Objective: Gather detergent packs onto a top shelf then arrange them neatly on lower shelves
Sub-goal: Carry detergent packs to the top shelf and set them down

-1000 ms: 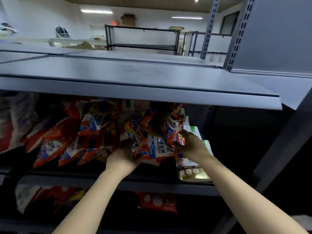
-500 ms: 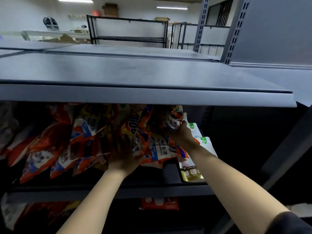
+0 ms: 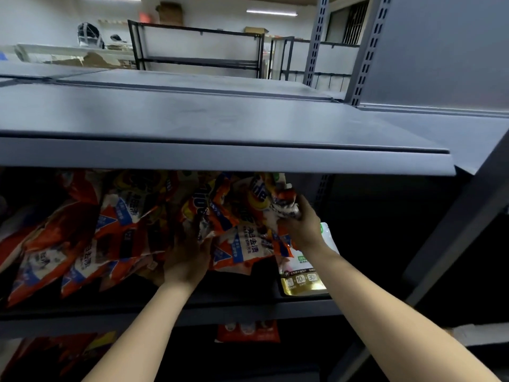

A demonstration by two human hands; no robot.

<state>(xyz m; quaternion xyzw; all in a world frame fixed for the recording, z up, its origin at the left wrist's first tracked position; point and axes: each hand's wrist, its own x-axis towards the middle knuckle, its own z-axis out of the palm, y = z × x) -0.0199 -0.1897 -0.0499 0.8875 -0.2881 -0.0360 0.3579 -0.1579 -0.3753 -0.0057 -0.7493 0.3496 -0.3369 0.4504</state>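
Both hands, left [image 3: 187, 260] and right [image 3: 298, 224], grasp packs [image 3: 242, 241] mid-frame (slippery bundle); loose ones may slide off the shelf [image 3: 248, 306].

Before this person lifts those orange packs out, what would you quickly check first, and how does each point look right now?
1. Right hand grips the orange detergent packs: ok.
2. Left hand supports the bundle from below: cannot tell, fingers hidden.
3. Top shelf has bare room: ok.
4. Bundle clears the shelf edge overhead: not ok, packs reach up behind it.
5. White and gold pouch beside the bundle stays out of the lift: cannot tell.
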